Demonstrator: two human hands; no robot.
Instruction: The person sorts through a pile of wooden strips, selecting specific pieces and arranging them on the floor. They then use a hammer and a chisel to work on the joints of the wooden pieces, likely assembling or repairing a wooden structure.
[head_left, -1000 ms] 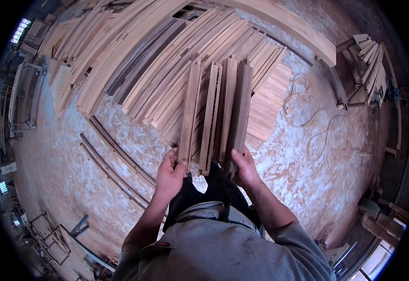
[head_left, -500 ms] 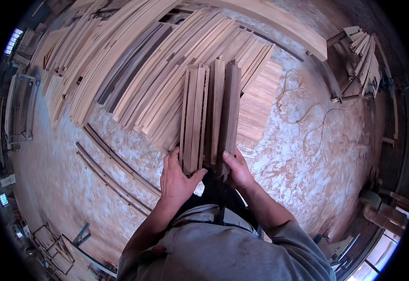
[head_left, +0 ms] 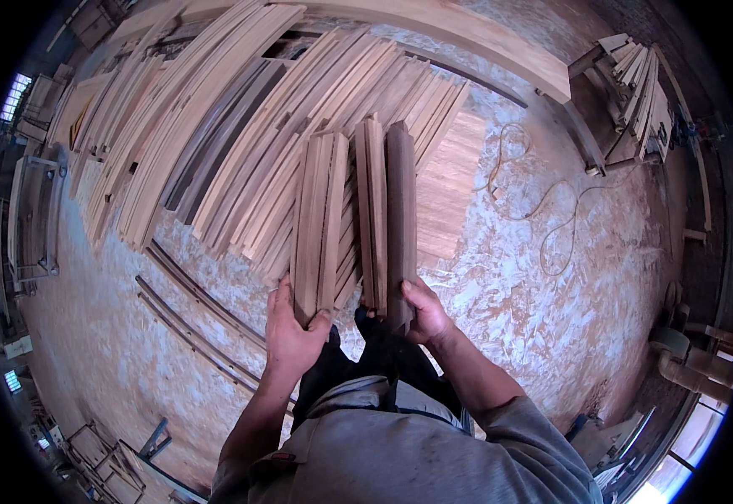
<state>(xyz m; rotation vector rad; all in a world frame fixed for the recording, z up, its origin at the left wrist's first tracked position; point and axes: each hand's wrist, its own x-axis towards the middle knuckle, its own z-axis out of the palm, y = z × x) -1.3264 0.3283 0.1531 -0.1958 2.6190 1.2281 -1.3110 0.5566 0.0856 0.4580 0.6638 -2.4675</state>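
My left hand (head_left: 295, 329) grips the near end of a bundle of light brown wooden strips (head_left: 318, 223), its thumb on the inner side. My right hand (head_left: 424, 311) is closed round the near ends of other strips: a dark brown strip (head_left: 401, 218) on the outside and a lighter wooden strip (head_left: 372, 210) beside it. Both bundles point away from me, with a gap between them through which the stacked wood below shows. The fingers under the wood are mostly hidden.
Long stacked boards (head_left: 240, 160) cover the floor ahead and left. Two narrow rails (head_left: 207, 286) lie at left. A thin cord (head_left: 543, 210) loops over the dusty floor at right. A pile of offcuts (head_left: 639, 92) stands far right; pipes (head_left: 694, 361) are at near right.
My hands have moved apart, and the left bundle has shifted left, widening the gap between the bundles. The strips in my right hand have separated slightly. The whole view has shifted a little.
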